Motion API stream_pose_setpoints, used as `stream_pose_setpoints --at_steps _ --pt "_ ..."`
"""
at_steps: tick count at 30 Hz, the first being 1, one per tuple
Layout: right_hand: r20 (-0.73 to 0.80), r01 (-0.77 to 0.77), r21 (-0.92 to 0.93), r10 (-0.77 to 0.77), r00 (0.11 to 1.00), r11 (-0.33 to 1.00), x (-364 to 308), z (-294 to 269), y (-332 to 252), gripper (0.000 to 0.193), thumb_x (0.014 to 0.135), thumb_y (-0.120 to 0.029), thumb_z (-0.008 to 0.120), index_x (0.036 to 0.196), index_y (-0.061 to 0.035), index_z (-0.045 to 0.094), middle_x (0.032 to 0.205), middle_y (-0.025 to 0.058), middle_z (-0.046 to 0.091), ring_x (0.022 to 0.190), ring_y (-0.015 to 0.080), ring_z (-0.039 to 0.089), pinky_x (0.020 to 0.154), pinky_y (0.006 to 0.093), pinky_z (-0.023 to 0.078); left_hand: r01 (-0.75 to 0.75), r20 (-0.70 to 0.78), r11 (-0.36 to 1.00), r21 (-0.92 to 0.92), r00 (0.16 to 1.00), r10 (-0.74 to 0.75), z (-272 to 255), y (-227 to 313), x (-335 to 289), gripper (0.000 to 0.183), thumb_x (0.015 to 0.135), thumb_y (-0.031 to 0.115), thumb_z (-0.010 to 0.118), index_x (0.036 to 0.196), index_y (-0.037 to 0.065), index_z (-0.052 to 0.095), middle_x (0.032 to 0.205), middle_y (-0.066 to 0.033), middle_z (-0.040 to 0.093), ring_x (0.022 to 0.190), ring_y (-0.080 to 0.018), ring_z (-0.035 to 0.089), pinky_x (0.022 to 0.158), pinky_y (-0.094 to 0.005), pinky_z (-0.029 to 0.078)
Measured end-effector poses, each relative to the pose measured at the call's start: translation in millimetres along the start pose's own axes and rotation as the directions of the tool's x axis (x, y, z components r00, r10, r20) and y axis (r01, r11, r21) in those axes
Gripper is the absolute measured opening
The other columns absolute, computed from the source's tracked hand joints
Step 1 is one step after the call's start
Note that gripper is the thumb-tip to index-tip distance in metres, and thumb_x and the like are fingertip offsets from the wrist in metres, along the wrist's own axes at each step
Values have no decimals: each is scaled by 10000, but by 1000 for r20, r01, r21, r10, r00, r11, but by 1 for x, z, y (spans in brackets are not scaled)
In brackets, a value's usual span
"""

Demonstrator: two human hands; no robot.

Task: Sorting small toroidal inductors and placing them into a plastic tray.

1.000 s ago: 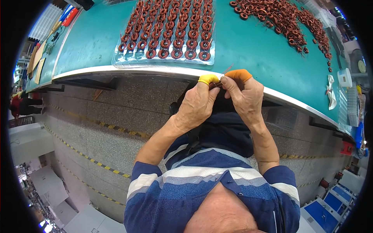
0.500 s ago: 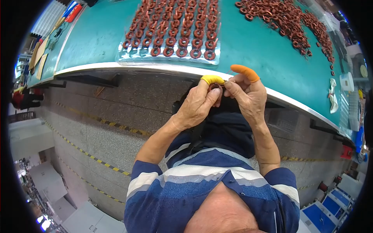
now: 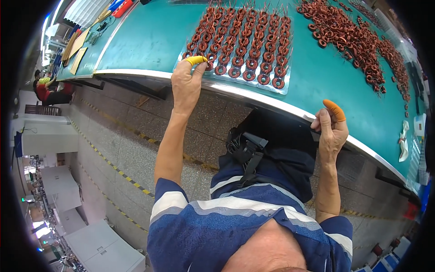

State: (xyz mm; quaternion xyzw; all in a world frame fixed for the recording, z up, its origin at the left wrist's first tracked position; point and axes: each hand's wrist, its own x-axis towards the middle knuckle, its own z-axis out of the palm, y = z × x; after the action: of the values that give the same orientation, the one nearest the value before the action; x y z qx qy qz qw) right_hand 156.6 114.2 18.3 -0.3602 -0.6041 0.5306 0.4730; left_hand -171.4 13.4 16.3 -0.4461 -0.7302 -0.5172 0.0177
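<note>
My left hand [image 3: 186, 84], a yellow cot on its index finger, is over the near left corner of a clear plastic tray [image 3: 285, 91]. Thumb and index finger pinch a copper-wound ring coil [image 3: 209, 66] there. Rows of similar coils [image 3: 242, 50] fill the tray, many with wire ends sticking up. To the right, my right hand [image 3: 333, 131] is at the table's front edge, apart from the tray. An orange cot covers its index finger, and the other fingers are curled in; whatever may be in them is hidden.
A big heap of loose copper coils [image 3: 349, 43] lies on the green table [image 3: 317, 86] at the far right. A white cloth [image 3: 403, 141] is near the right end. Cardboard pieces [image 3: 78, 60] and a red container [image 3: 121, 8] are at the left. The table's pale front edge [image 3: 244, 94] runs before me.
My hands, together over the table edge with a coil before, are now apart. The left went forward and left to the tray; the right moved right and lower. The whole view has shifted.
</note>
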Motion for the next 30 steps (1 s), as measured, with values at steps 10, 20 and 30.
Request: stream_pose_setpoints --at_steps 10,20,30 --pt "10 91 -235 -91 996 968 27 -33 -11 208 891 -63 585 1068 44 613 734 81 627 612 105 592 556 248 486 -102 58 982 159 994 94 -9 -9 -2 130 899 50 604 986 -39 643 1012 -104 627 954 -208 590 856 -304 454" --pt "-123 83 -908 -451 884 410 167 -245 20 354 813 -127 627 1146 -10 594 1106 159 605 966 276 600 842 361 478 -143 27 984 110 990 141 10 -3 -7 165 925 88 582 1022 -39 623 1029 -86 598 925 -190 571 771 -301 473" --pt "36 90 -989 -399 916 116 193 -250 24 190 884 -178 571 1002 -59 660 914 147 645 858 348 620 760 418 495 -112 38 986 127 993 108 7 -3 -8 189 933 89 566 1072 -34 604 1055 -94 593 962 -199 562 843 -318 449"
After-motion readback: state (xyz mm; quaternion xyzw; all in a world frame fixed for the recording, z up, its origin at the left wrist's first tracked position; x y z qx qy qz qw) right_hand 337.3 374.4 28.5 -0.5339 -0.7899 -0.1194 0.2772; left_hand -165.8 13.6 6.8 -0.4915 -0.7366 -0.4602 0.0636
